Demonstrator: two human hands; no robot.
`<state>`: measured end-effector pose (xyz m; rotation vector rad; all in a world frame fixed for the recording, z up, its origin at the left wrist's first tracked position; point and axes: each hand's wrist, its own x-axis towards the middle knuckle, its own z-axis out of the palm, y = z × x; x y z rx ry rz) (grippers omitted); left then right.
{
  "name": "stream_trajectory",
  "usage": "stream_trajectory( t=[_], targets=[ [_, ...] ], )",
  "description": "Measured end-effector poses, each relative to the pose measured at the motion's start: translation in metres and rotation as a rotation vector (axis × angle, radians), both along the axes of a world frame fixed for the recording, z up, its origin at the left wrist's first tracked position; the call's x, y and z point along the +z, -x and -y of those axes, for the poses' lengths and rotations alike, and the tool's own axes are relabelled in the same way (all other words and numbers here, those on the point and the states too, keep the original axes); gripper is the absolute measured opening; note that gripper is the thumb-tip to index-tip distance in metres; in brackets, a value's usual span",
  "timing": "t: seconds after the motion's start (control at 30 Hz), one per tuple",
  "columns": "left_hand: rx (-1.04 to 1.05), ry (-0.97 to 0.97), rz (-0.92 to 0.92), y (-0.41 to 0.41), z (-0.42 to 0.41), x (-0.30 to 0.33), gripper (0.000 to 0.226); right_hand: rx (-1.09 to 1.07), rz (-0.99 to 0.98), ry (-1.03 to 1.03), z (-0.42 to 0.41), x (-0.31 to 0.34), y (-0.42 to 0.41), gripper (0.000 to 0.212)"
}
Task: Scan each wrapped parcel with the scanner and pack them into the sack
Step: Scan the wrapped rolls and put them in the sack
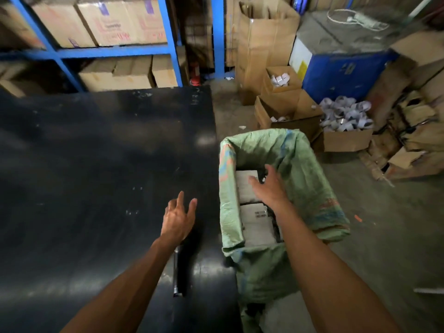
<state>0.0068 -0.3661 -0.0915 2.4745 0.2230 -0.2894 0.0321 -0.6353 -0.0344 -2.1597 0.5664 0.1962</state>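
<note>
The packing step looks in hand: the right hand (269, 188), grip loose and empty, hovers over grey wrapped parcels (255, 224) inside the green woven sack (302, 169) beside the black worktop (96, 164), where the left hand (179, 218) hangs spread, its grip empty, so fetching another parcel seems next.

The wide black flat counter (96, 164) lies under the left hand (179, 218), whose fingers (180, 197) spread above its right part. Just right of that hand stands the green woven plastic sack (300, 164), mouth open beside the counter's edge. The right hand (270, 188) reaches into the sack, above the grey wrapped parcels (254, 224) lying inside. Beyond the right fingers (269, 169), on the floor, sit open brown cardboard boxes (346, 140). Behind the counter stands a blue metal shelf rack (115, 51) holding cartons.
</note>
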Motion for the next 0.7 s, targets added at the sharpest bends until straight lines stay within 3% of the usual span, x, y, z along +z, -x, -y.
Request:
stream_trajectory(
  t=[0.2,0.33,0.5,0.7],
  targets=[
    [0.022,-0.241,-0.055,0.057,-0.111,-0.041,0.068,0.286,0.161,0.177,-0.122,0.044,0.026,0.075],
    [-0.044,-0.309,-0.064,0.094,-0.136,-0.079,0.069,0.408,0.042,0.195,-0.193,0.017,0.066,0.075],
    [-0.023,-0.422,-0.051,0.106,-0.133,-0.1,0.07,0.434,-0.27,0.325,-0.24,-0.035,0.113,0.08],
    [-0.032,-0.46,-0.04,0.105,-0.132,-0.107,0.069,0.354,-0.283,0.304,-0.253,-0.061,0.116,0.074]
  ],
)
